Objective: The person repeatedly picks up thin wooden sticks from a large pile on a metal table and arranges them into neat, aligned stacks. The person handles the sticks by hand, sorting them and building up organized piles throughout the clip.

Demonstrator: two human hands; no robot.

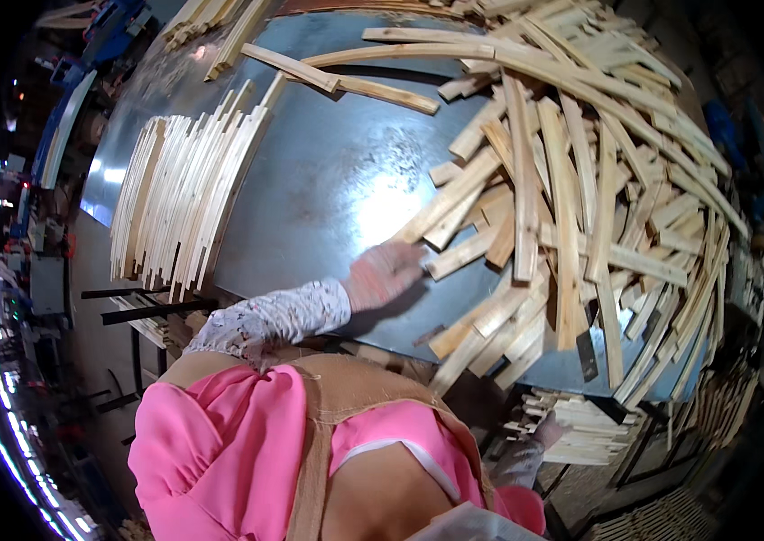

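My left hand point(384, 273), in a pink glove, reaches across the grey metal table point(328, 171) and lies flat on its surface, the grip released, fingertips touching the near end of a short wood strip point(460, 255) at the edge of the loose pile of strips point(571, 207). That strip lies on the table just beside my fingers, part of its far end tucked under longer pieces. To the far left sits a neat stack of strips point(185, 194), well apart from my hand.

My right hand point(544, 431) is low, below the table edge near a bundle of strips point(580, 433); I cannot tell whether its grip is clenched or slack, it is blurred and partly cut off by my apron.

The pile overhangs the near table edge, so, as I judge it, dragging 1 strip out could tip its neighbours onto the floor. Splinters could also snag my glove.
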